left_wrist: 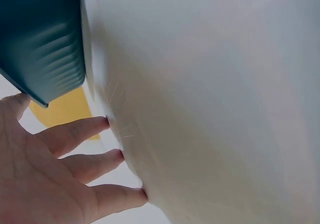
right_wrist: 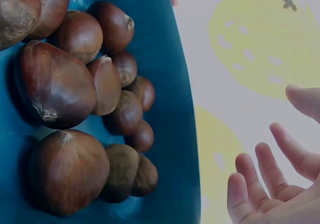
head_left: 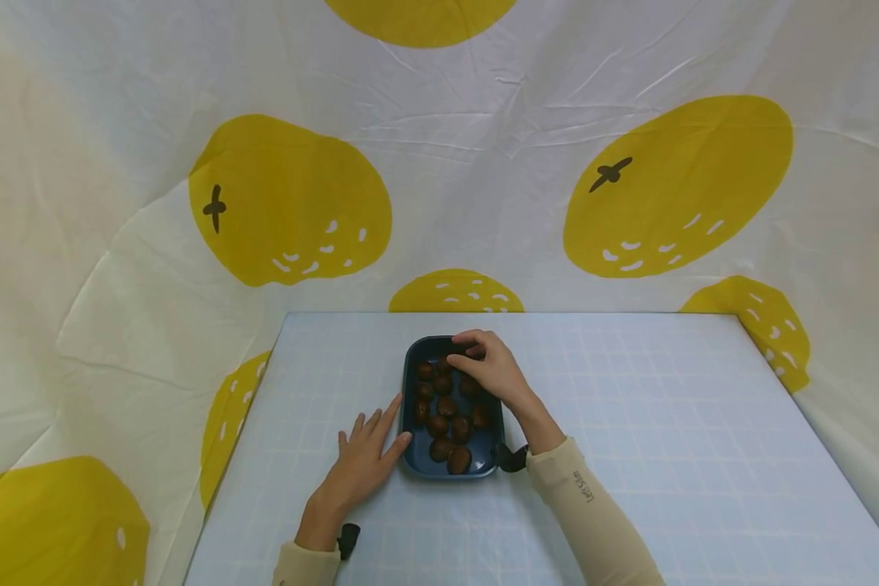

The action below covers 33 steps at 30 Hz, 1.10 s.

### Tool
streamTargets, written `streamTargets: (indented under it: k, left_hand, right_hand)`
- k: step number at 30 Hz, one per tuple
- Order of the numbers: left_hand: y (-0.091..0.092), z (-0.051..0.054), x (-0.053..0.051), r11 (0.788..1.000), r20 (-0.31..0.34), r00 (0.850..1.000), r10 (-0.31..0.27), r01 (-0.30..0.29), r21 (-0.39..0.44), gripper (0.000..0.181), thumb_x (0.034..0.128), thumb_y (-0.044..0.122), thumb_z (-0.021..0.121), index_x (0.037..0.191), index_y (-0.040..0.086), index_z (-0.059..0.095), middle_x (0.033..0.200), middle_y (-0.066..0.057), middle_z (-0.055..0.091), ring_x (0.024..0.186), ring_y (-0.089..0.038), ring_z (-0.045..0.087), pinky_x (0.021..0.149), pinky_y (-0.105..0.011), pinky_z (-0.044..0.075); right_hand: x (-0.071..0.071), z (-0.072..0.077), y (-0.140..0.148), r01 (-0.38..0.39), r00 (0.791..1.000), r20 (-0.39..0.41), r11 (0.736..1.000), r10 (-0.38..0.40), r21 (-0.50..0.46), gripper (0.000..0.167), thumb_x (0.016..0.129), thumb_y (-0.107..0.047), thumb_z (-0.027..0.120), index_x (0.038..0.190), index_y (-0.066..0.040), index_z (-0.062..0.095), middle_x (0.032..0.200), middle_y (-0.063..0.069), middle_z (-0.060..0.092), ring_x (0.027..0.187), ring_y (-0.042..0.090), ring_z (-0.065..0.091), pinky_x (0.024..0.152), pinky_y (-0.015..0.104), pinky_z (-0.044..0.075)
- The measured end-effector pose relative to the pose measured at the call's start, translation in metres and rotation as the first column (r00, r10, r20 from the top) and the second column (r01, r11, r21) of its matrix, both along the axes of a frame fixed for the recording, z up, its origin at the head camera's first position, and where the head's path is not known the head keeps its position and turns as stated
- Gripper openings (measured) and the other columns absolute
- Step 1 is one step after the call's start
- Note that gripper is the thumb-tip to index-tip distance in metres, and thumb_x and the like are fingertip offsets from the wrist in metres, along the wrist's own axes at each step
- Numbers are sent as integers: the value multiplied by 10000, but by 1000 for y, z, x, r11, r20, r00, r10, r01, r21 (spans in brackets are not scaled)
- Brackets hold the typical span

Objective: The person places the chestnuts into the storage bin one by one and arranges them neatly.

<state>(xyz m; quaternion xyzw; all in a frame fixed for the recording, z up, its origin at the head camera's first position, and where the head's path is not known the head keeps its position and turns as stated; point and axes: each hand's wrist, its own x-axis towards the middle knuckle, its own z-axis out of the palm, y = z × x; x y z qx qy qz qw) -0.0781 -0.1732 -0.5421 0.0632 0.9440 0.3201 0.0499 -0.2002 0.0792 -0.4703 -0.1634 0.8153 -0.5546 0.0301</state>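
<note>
A dark blue rectangular tray (head_left: 483, 465) holds several glossy brown chestnuts (head_left: 448, 406), lying loose on its bottom. My left hand (head_left: 365, 465) rests beside the tray's left side with its fingers spread. In the left wrist view, a fingertip of that hand meets the tray's rim (left_wrist: 35, 99), and the other fingertips touch the table. Over the tray's far right corner hovers my right hand (head_left: 496, 373), thumb and fingers apart. The right wrist view shows this hand (right_wrist: 280, 189) with loosely bent fingers and nothing between them, beyond the chestnuts (right_wrist: 57, 84).
The tray stands on a table (head_left: 666, 431) with a pale, faintly checked cover. Behind the table hangs a white cloth (head_left: 476, 203) printed with large yellow fruit. Black wrist straps or mounts (head_left: 510, 458) sit near both sleeves.
</note>
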Motion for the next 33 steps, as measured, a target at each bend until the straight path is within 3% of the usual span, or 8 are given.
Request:
streamTargets:
  k: [7, 15, 19, 25, 33]
  left_hand:
    - [1, 2, -2, 1000, -7, 1000, -2, 2, -17, 673, 1010, 641, 382, 1603, 409, 164, 1548, -242, 355, 1424, -554, 189, 1038, -796, 43]
    - [1, 3, -4, 999, -15, 1000, -3, 2, -43, 657, 1027, 619, 361, 1609, 363, 193, 1565, -248, 318, 1428, -543, 202, 1041, -793, 72]
    - [-2, 5, -6, 999, -99, 995, -4, -1, -47, 650, 1041, 565, 400, 1604, 273, 259, 1538, -233, 371, 1416, -488, 288, 1041, -782, 151]
    - [-6, 7, -8, 999, -256, 967, -9, -3, -48, 663, 1028, 473, 527, 1566, 130, 350, 1460, -203, 477, 1345, -403, 426, 1028, -713, 295]
    - [-9, 5, 9, 999, -293, 956, -2, -12, -45, 619, 1011, 416, 593, 1518, 102, 428, 1414, -187, 527, 1310, -383, 478, 997, -648, 381]
  right_hand:
    - [1, 3, 3, 3, 1000, 13, 1000, -3, -15, 406, 906, -238, 772, 1249, -48, 666, 1240, 146, 582, 1090, 358, 586, 942, 517, 473]
    - [5, 5, 9, 11, 1000, 16, 1000, -11, -16, 382, 911, -237, 766, 1244, -78, 668, 1249, 138, 596, 1080, 343, 592, 920, 501, 492]
    - [6, 3, 15, 18, 1000, 9, 1000, -17, -19, 404, 926, -226, 751, 1274, -51, 644, 1263, 111, 602, 1069, 323, 588, 885, 482, 502]
    - [13, -1, 31, 25, 999, -28, 1000, -26, -11, 389, 940, -249, 735, 1279, -83, 641, 1279, 118, 613, 1073, 317, 593, 904, 492, 487]
    - [36, -6, 60, 76, 996, -53, 995, -72, 59, 388, 935, -230, 741, 1273, -68, 644, 1223, 101, 635, 1052, 275, 622, 880, 451, 511]
